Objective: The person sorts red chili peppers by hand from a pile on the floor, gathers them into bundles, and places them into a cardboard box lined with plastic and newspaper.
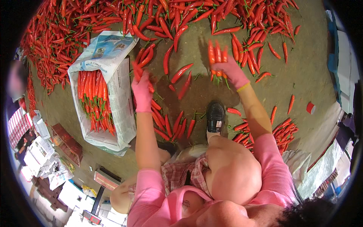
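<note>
In a pink glove, my left hand (142,90) grips red chili peppers (137,71) beside the newspaper-lined box (122,93). Motion blurs the peppers there, so their exact number is unclear. My right hand (228,69), gloved the same way, holds several red chili peppers (217,55) side by side, green stems towards me. Inside the box, red chilies (93,93) lie in neat rows with their stems overlapping mid-box. Loose chilies (181,73) are scattered on the floor between my hands; one of them (185,85) is blurred.
A large heap of chilies (56,42) spreads across the far floor. Smaller piles (285,133) lie right of my black shoe (215,116). A red cup (310,108) sits farther right. Left are a reddish-brown crate (68,143), stacked newspapers (39,154) and a platform scale (106,180).
</note>
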Action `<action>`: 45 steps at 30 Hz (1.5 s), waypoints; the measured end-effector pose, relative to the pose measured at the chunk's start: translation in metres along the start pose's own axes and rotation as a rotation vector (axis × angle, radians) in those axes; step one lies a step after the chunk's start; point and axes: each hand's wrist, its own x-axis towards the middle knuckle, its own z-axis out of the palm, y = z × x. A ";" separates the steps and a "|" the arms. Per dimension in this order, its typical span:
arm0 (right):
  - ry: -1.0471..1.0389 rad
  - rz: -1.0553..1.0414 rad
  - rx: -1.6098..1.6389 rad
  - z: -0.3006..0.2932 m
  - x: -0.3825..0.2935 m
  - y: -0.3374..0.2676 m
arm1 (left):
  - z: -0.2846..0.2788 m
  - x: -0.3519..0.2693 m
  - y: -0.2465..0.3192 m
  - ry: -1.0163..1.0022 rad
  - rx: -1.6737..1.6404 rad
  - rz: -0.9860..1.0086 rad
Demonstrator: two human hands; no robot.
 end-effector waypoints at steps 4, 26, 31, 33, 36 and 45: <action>0.062 0.024 0.051 -0.017 -0.031 0.010 | 0.080 0.067 -0.010 -0.211 0.711 0.450; -0.112 -0.053 -0.203 0.050 -0.024 0.042 | -0.078 -0.200 -0.089 0.077 0.127 -0.461; -0.255 -0.041 -0.386 0.080 -0.013 0.026 | -0.079 -0.212 -0.195 -0.063 0.346 -0.121; -0.200 -0.028 -0.508 0.076 -0.005 0.025 | -0.063 -0.189 -0.132 -0.273 0.461 -0.472; -0.421 -0.266 -0.730 0.058 -0.017 -0.009 | -0.074 -0.216 -0.108 -0.310 0.276 -0.260; -0.945 -1.120 -1.871 0.112 -0.072 0.013 | -0.162 -0.242 -0.129 0.474 -0.371 -0.153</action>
